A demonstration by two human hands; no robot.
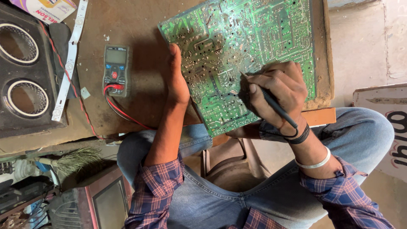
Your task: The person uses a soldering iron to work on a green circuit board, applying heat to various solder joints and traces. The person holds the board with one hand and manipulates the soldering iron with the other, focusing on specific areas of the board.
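Observation:
A large green circuit board point(254, 38) lies solder side up on a worn brown table, its near corner hanging over my lap. My left hand point(177, 80) grips the board's left edge, thumb on top. My right hand point(277, 91) holds a thin black probe point(271, 104) like a pen, its tip touching the solder points near the board's middle. A grey multimeter point(115, 70) rests on the table left of the board, with red and black leads point(125, 114) plugged in and trailing toward me.
A black speaker box point(25, 72) with two round openings stands at the far left. A white LED strip point(70, 59) lies beside it. A small brush point(76, 159) and an old monitor point(106, 203) sit low left. A white sign point(381, 127) leans at the right.

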